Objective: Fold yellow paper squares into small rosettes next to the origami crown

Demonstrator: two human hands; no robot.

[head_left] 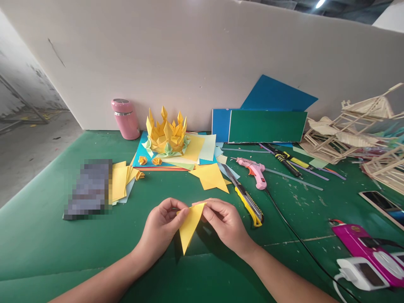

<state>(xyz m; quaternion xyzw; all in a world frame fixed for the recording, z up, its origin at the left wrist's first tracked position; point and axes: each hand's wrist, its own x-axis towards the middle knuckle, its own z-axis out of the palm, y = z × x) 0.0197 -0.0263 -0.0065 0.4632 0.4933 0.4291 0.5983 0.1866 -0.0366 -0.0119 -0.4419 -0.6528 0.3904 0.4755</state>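
Between my hands is a folded piece of yellow paper (191,227), a triangle with one point hanging down. My left hand (164,225) pinches its left edge between thumb and fingers. At the upper right corner, my right hand (225,223) grips the same paper with thumb and fingertips. Beyond them, a star-shaped yellow paper (210,176) lies flat. A yellow folded-paper crown (167,134) with pale green pieces around its base stands on stacked coloured sheets (205,147). Small folded orange-yellow paper pieces (157,161) lie in front of the crown.
Right of my hands lie a yellow box cutter (248,206), a pink glue gun (252,169) with its cord, and pliers (285,160). A magenta power strip (368,248) and phone (383,206) are far right. Yellow sheets (119,181) lie left; a pink flask (125,120) stands behind.
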